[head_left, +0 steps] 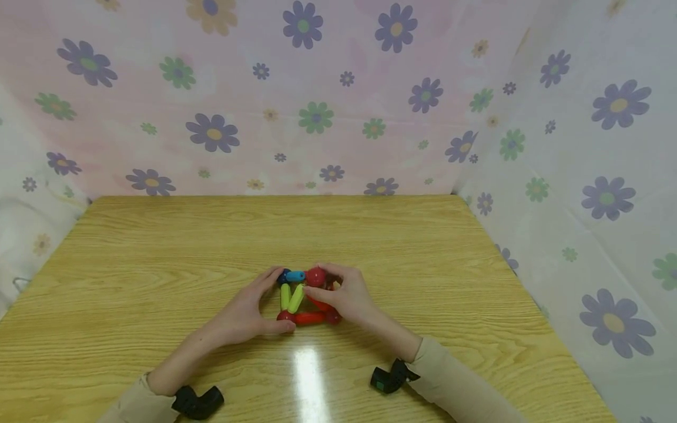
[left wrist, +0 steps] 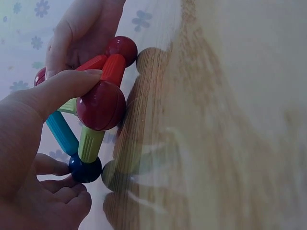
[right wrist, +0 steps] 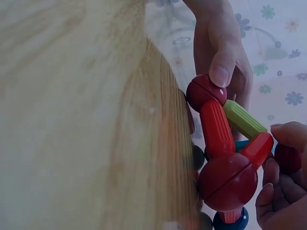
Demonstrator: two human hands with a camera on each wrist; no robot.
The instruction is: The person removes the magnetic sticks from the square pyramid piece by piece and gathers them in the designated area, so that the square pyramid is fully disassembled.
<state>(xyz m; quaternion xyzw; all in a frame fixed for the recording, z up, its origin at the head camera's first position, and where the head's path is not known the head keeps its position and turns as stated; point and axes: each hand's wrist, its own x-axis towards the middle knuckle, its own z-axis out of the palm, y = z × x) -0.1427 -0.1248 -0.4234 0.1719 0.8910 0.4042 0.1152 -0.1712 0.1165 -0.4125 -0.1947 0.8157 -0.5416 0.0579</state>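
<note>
A magnetic ball-and-stick frame stands on the table between both hands. My left hand [head_left: 240,311] grips its left side: the thumb lies on the near-left dark red ball [left wrist: 100,105], the fingers at a dark blue ball [left wrist: 85,168]. Two yellow-green sticks [head_left: 286,297] rise from that red ball, and a red stick [head_left: 309,318] links it to the near-right red ball [right wrist: 228,182]. With curled fingers my right hand [head_left: 346,296] holds a red ball [head_left: 316,277], its thumb by the slanted sticks' upper ends. A light blue stick [left wrist: 62,132] joins the dark blue ball. My right hand partly hides the frame's right side.
The wood-grain table [head_left: 158,247] extends around the frame on every side. Flower-patterned cloth [head_left: 317,158] hangs behind it and along the sides. Each wrist carries a black device, one at the left sleeve [head_left: 140,405] and one at the right sleeve [head_left: 455,382].
</note>
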